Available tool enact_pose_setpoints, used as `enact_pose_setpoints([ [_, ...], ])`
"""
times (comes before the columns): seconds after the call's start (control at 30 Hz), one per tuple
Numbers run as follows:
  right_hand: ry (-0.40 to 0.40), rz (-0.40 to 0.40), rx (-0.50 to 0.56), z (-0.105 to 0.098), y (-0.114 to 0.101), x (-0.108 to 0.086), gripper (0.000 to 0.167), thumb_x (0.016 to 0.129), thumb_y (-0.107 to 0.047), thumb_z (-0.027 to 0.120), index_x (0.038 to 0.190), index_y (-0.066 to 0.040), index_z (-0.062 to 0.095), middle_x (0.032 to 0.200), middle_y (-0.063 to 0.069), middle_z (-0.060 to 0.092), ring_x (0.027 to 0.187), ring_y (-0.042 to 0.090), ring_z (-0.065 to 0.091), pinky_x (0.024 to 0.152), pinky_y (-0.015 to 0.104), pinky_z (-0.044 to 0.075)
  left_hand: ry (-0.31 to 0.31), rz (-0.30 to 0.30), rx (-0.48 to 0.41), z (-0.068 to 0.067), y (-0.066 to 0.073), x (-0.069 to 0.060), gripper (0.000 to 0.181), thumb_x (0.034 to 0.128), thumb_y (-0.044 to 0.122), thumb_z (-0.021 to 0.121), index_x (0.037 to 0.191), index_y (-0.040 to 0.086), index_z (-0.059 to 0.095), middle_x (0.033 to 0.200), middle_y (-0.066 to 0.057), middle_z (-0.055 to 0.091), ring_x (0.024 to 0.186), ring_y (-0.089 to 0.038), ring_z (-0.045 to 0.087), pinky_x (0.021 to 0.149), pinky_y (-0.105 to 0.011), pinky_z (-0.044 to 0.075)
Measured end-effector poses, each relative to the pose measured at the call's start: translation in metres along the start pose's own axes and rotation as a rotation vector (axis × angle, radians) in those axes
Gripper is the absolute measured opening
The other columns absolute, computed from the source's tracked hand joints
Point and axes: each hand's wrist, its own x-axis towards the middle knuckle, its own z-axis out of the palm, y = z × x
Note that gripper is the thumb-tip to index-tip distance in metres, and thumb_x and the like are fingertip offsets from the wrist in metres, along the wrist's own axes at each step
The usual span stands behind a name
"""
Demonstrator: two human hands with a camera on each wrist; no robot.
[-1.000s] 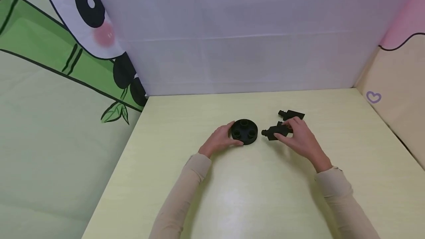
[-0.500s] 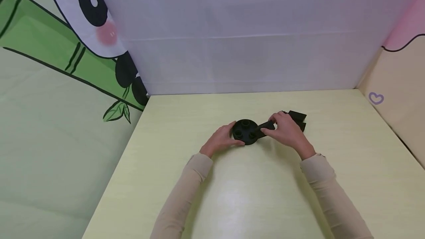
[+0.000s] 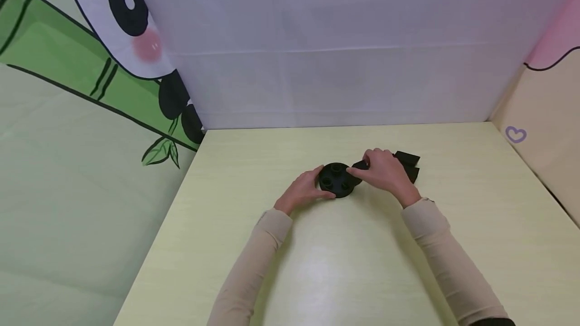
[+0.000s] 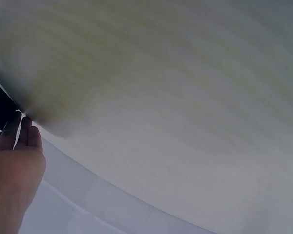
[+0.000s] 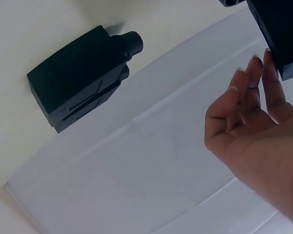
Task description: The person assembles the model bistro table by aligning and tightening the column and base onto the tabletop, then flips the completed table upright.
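A round black base with three raised sockets lies on the table in the head view. My left hand grips its left side, thumb at the near edge and fingers at the far edge. The left wrist view has that hand against the dark rim. My right hand pinches a black block at the base's right edge. In the right wrist view this block stands against the fingertips of the hand. Its lower end is hidden, so I cannot tell whether it sits in a socket.
Two more black blocks lie right of my right hand, a farther one and a nearer one. The right wrist view shows round pegs on their ends. A pale cloth wall rises behind the wooden table.
My right hand has carried one black block left from beside the others to the round base, tilting it up there. My left hand keeps its grip on the base.
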Motion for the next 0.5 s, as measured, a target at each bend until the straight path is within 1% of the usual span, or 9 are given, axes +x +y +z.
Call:
enact_pose_setpoints([
  [0.13,0.017,-0.003,-0.052,0.002,-0.008,0.010,0.060,0.094,-0.051,0.069,0.109,0.007,0.066,0.100,0.021,0.066,0.093,0.042,0.062,0.075,0.052,0.054,0.002,0.002,-0.006,-0.001,0.001,0.001,0.096,0.0860,0.044,0.086,0.159,0.004,0.037,0.153,-0.015,0.050,0.139,-0.028,0.048,0.115,-0.042,0.038],
  [0.2,0.023,0.007,-0.078,0.004,-0.012,0.015,0.061,0.095,-0.053,0.067,0.108,0.007,0.066,0.100,0.022,0.066,0.095,0.044,0.061,0.077,0.054,0.053,0.002,-0.002,-0.008,-0.001,0.001,0.001,0.096,0.0862,0.045,0.085,0.159,0.005,0.037,0.153,-0.014,0.049,0.139,-0.027,0.048,0.114,-0.042,0.038],
  [0.4,0.035,0.084,-0.112,0.011,-0.020,0.026,0.060,0.096,-0.057,0.063,0.098,0.004,0.064,0.090,0.019,0.064,0.095,0.047,0.059,0.082,0.060,0.050,-0.002,-0.008,-0.017,0.000,0.001,0.003,0.097,0.0862,0.044,0.085,0.160,0.006,0.036,0.154,-0.013,0.048,0.140,-0.026,0.046,0.115,-0.041,0.037],
  [0.5,0.031,0.113,-0.126,0.013,-0.023,0.029,0.061,0.097,-0.057,0.062,0.100,0.004,0.063,0.091,0.021,0.065,0.097,0.048,0.059,0.085,0.063,0.049,0.001,-0.003,-0.018,0.001,0.002,0.005,0.096,0.0863,0.044,0.085,0.160,0.005,0.036,0.154,-0.013,0.049,0.140,-0.026,0.047,0.115,-0.041,0.038],
])
